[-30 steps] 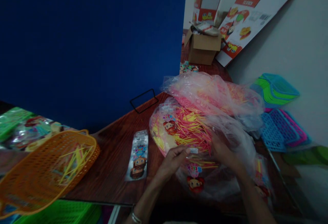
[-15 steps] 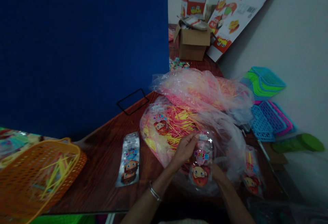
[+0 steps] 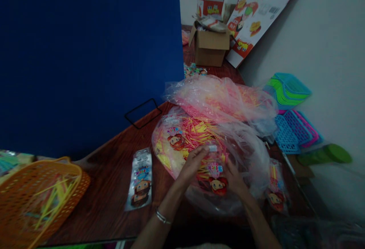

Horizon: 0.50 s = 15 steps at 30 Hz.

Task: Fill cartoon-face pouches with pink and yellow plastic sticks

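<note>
My left hand [image 3: 194,162] pinches the upper left edge of a clear plastic pouch [image 3: 215,171] printed with a red-haired cartoon face and the word Stick. My right hand [image 3: 234,176] is at the pouch's right edge, fingers curled upward; blur hides what they grip. A few pink and yellow bits show by its fingertips. Beneath both hands spreads a large clear bag [image 3: 242,146] of loose pink and yellow sticks [image 3: 196,131]. Another printed pouch [image 3: 175,138] lies on that bag, left of the sticks.
Silvery printed pouches [image 3: 139,180] lie on the dark wood table [image 3: 108,188]. An orange basket [image 3: 82,188] is at left, a filled pouch [image 3: 275,188] at right. Behind are a second bag of sticks [image 3: 216,97], a cardboard box [image 3: 211,47] and coloured baskets [image 3: 288,89]. A blue panel [image 3: 91,59] rises at left.
My right hand has come up from behind the pouch's lower part to its right edge. The pouch and my left hand have shifted slightly up and left, along with the whole view.
</note>
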Motion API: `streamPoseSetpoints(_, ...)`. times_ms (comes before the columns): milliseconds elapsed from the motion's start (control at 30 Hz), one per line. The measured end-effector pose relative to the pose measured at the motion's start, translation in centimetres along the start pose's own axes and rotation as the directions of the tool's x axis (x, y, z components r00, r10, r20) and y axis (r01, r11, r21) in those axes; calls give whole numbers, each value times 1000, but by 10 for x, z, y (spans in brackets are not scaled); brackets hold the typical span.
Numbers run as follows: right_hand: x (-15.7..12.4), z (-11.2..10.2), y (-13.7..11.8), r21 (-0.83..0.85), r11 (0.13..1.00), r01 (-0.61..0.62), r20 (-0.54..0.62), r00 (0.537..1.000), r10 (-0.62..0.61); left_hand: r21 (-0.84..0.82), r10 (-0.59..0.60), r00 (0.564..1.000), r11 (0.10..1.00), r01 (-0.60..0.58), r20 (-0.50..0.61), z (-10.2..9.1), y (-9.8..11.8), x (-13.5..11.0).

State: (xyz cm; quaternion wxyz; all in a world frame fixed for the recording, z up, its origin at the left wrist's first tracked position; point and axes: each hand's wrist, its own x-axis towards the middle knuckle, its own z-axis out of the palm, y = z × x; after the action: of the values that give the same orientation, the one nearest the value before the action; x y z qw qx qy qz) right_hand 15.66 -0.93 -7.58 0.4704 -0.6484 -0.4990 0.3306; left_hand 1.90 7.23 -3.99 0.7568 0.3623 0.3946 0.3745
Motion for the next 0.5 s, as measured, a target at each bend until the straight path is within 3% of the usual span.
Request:
streamPoseSetpoints(100,9,-19,13,-38,999,-27,-170,985,20,-144,5,980,989,-34,-199,-13,1,6)
streamPoseSetpoints(167,13,-26,27,-73,997,-21,-246,969,2,-193,-28,967,981,-22,-252,-19,1,7)
streamPoseSetpoints(333,12,-24,54,-94,995,-19,-244,970,-4,-206,-76,965,978,23,-252,-21,-2,2)
streamPoseSetpoints(500,11,-19,58,-91,996,-6,-221,975,-14,-202,-97,959,978,43,-266,-18,0,-3)
